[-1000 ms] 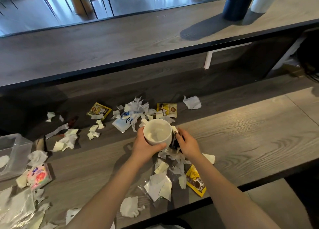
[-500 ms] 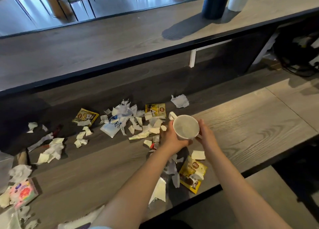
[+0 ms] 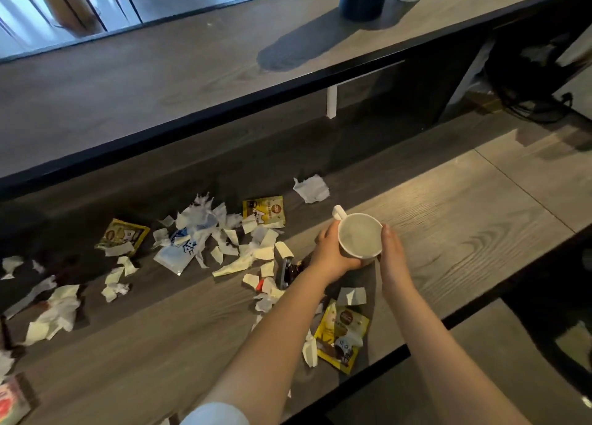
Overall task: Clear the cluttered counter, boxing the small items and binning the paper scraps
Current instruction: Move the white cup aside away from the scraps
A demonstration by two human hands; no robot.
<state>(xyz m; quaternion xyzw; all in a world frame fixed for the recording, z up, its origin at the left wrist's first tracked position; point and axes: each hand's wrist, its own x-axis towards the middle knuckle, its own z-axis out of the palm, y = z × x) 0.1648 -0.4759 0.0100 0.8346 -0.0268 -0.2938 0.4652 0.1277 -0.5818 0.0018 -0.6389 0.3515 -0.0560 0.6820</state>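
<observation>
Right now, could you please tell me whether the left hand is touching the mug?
Touching. The head view shows the left hand curled round the mug on its left side, with no gap visible.

Nothing legible. Yellow sachets show round brown logos and small print, white packet has blue marks; all too blurred to read.

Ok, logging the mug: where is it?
Head view, right of centre: white mug between the left hand and right hand, beside the paper scraps.
</observation>
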